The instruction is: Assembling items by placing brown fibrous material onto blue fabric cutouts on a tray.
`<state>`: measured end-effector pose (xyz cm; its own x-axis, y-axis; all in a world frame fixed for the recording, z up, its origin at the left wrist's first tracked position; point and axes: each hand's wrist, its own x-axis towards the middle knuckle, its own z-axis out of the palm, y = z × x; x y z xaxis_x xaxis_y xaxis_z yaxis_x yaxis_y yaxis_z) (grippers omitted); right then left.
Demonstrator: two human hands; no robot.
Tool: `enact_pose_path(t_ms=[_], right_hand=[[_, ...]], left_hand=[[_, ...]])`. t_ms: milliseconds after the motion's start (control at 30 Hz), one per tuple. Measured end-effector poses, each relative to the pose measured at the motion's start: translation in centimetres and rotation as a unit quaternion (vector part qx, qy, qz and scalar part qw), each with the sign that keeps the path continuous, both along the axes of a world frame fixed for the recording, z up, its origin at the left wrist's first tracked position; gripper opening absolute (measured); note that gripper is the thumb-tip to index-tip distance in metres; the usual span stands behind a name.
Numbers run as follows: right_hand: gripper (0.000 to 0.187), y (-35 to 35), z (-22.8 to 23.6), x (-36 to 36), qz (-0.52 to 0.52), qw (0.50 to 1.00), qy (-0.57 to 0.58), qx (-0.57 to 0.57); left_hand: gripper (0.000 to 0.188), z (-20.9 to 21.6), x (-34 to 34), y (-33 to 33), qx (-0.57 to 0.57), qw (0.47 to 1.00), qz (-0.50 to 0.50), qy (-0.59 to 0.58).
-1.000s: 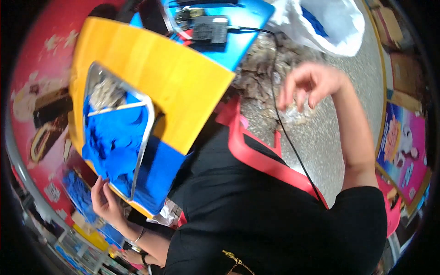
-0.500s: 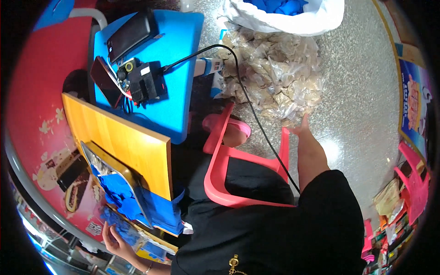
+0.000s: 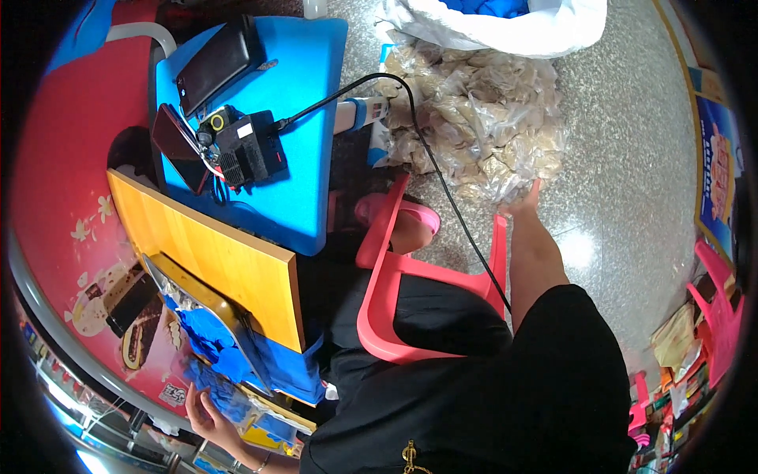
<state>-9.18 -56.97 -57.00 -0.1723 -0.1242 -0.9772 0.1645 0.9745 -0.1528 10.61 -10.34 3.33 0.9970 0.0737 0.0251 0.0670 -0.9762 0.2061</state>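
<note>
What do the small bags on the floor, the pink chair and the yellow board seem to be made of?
The small bags look like glossy clear plastic: they crinkle and glint. The pink chair is probably moulded plastic, smooth, with rounded edges. The yellow board may be satin wood or laminate; faint streaks resemble grain.

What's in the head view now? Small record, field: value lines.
left hand: open, seemingly empty, near metal tray
right hand: at edge of bagged pile; grip unclear
metal tray: tilted, holding blue material
blue stand: bears black box with black cable
floor: bagged pile, white sack
seat: pink chair
</note>
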Motion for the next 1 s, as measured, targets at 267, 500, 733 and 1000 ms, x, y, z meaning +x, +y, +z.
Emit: enact_pose_path(t_ms=[267,500,733,1000], right_hand=[[0.079,-1.2,-2.9,-4.2,0.061,0.992,-0.106,0.020],[0.040,-1.1,-3.9,-5.9,0.082,0.994,0.004,-0.078],[0.039,-6.9,7.7,-7.0,0.320,0.942,-0.070,-0.066],[0.051,-12.9,30.4,8.4,0.666,0.696,-0.226,-0.143]], left_hand=[[0.026,-0.1,-0.2,-0.3,-0.012,1.000,0.010,0.017],[0.024,-0.4,-0.6,-0.3,-0.005,1.000,0.004,0.022],[0.023,-1.8,-1.2,1.1,-0.029,0.999,0.009,-0.010],[0.020,-2.0,-4.0,5.4,-0.124,0.987,0.054,-0.086]])
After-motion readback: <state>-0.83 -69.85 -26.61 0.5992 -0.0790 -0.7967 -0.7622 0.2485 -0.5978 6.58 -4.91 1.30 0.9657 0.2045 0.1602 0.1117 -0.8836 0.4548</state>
